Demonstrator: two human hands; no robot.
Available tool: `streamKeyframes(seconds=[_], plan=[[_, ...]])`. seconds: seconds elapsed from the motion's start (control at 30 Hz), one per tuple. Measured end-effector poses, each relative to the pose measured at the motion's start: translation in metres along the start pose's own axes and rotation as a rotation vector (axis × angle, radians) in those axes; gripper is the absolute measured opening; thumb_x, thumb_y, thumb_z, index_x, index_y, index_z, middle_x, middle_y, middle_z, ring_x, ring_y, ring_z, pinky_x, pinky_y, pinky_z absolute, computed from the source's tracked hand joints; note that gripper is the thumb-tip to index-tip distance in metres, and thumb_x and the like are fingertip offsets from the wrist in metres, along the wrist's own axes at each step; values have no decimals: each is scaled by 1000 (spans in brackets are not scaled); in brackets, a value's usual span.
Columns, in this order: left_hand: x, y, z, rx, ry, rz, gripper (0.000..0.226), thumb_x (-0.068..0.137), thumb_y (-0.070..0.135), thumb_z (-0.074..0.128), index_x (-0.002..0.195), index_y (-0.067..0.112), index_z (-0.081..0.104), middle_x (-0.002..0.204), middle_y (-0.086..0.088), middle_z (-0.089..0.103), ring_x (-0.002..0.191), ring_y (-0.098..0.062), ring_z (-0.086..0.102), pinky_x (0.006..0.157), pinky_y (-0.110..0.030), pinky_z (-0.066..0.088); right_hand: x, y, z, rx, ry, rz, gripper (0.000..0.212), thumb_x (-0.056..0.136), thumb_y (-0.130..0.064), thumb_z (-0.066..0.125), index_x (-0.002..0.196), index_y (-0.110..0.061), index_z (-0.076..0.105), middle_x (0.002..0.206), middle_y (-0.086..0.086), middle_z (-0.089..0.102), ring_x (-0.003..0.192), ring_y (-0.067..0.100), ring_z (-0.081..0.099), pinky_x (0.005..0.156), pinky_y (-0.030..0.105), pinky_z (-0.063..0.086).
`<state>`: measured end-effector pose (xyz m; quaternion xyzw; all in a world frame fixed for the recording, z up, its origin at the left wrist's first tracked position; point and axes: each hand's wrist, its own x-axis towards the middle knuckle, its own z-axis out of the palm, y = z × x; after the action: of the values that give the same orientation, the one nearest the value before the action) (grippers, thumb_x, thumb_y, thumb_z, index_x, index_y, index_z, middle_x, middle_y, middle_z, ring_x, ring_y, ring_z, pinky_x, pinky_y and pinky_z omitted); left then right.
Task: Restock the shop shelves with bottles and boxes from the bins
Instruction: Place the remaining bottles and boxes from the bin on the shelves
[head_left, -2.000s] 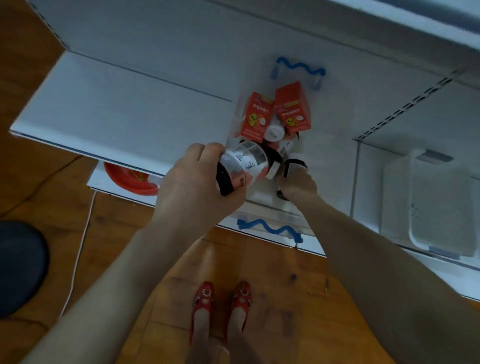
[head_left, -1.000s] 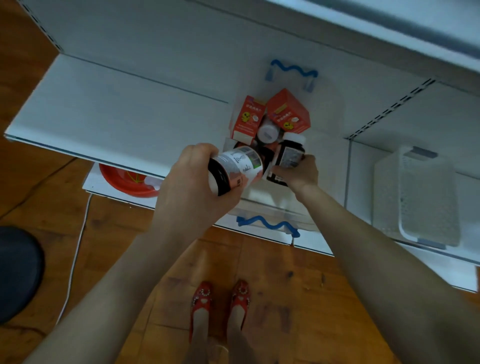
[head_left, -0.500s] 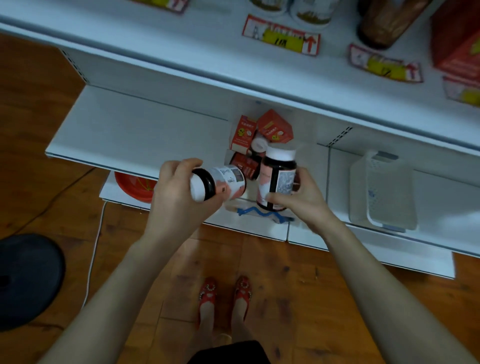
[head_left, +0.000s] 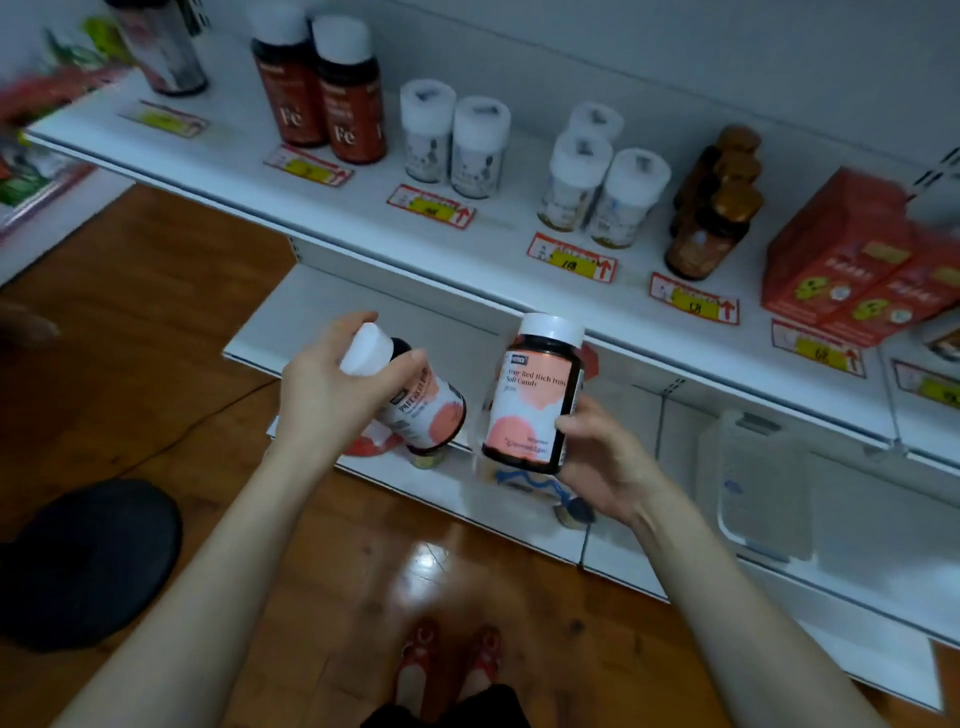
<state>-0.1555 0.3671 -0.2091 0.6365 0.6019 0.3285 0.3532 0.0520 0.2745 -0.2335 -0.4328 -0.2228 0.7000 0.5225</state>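
My left hand (head_left: 327, 395) grips a dark candy bottle (head_left: 415, 405) with a white cap, tilted with the cap towards me. My right hand (head_left: 602, 452) holds a second dark candy bottle (head_left: 535, 400) upright, its pink and white label facing me. Both bottles hang in front of the white middle shelf (head_left: 509, 260), below its front edge. The clear bin with blue handles (head_left: 524, 480) sits on the lower shelf, mostly hidden behind the right bottle and hand.
The middle shelf carries dark Fe bottles (head_left: 322, 88), white-capped jars (head_left: 452, 140), amber bottles (head_left: 711, 218), red boxes (head_left: 852, 270) and price tags. A white basket (head_left: 758, 467) rests on the lower shelf at the right. A black round object (head_left: 88, 561) lies on the wooden floor at the left.
Both hands have lifted a bottle out of the bin and raised them. My view has tilted up, so the stocked middle shelf is now in sight.
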Motion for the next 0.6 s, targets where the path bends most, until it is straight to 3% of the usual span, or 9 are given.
streamKeyframes(seconds=[0.07,0.13,0.23,0.33,0.4,0.5,0.6], plan=[[-1,11,-13,-31,39,4,56,75,39,73,125,24,55,110,13,50,103,-1,42,87,-22,39,2,-10,15,-10,-17,-3,88,33,-35,91,111,-11,58,100,8,71,90,21,69,69,35,57],[-4,19,-25,-34,87,18,60,73,43,74,126,22,55,107,13,49,102,-2,44,88,-25,43,5,-21,27,-107,-12,-17,81,39,-44,89,108,-15,59,96,3,73,90,18,69,68,31,57],[-11,25,-42,-55,148,22,62,71,41,76,125,20,55,110,12,53,102,-4,47,88,-27,46,8,-37,44,-276,-61,-73,65,49,-44,84,103,-16,59,91,0,72,89,17,68,69,29,56],[-19,25,-57,-61,183,32,66,65,49,73,123,23,56,122,6,57,110,-10,51,93,-37,49,11,-47,61,-400,-109,-150,48,56,-32,74,98,-17,58,86,-2,71,79,10,68,63,23,54],[-23,23,-69,-48,207,33,61,67,49,74,120,25,57,120,8,57,109,-11,51,91,-40,50,18,-50,75,-453,-113,-204,52,53,-35,71,100,-18,57,88,-7,71,87,10,67,73,28,54],[-24,21,-90,-45,233,31,58,66,50,74,117,28,57,110,14,54,103,-8,50,86,-33,51,32,-55,99,-520,-84,-285,59,51,-36,73,105,-21,55,93,-7,68,96,17,64,87,41,51],[-20,18,-113,-70,258,37,49,73,41,74,117,27,56,109,12,53,99,-6,49,70,-13,45,46,-62,128,-476,-157,-316,56,58,-22,66,111,-28,52,90,-7,68,87,14,65,80,43,51]])
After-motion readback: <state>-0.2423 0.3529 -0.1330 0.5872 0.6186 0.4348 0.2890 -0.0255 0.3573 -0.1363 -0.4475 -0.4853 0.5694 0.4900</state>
